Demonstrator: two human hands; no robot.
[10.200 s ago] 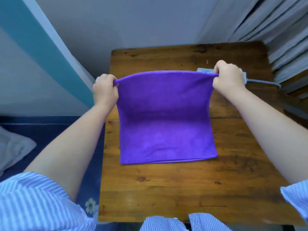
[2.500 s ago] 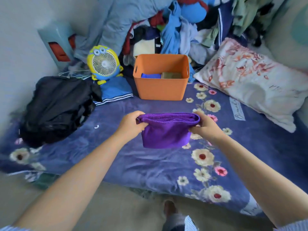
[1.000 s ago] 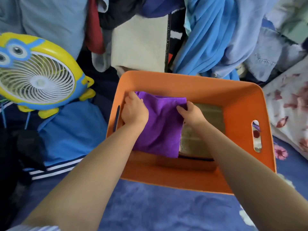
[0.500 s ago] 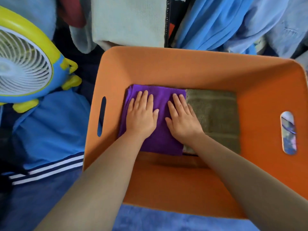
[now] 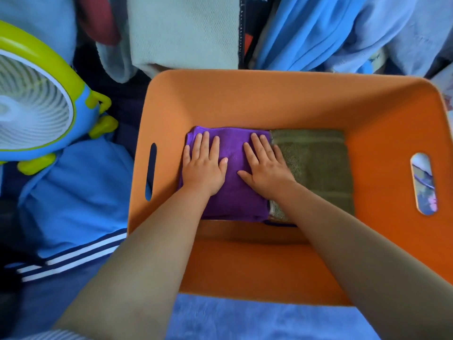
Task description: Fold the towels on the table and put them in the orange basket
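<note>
The folded purple towel (image 5: 234, 192) lies flat in the left half of the orange basket (image 5: 282, 99). My left hand (image 5: 204, 166) rests palm-down on its left side with the fingers spread. My right hand (image 5: 266, 165) presses flat on its right side, its outer edge over the seam with a folded olive-green towel (image 5: 318, 165) that fills the basket's right half. A sliver of a dark blue towel (image 5: 279, 223) shows under the near edge.
A yellow and blue cartoon fan (image 5: 36, 111) stands left of the basket. A blue striped garment (image 5: 71, 207) lies beside it. Piled clothes, a pale cloth (image 5: 183, 30) and blue fabric (image 5: 318, 30), crowd the basket's far side. Blue bedding (image 5: 245, 320) lies in front.
Earlier both hands held the purple towel and lowered it into the basket. In the last half second the hands stay flat on it and the view has come slightly closer.
</note>
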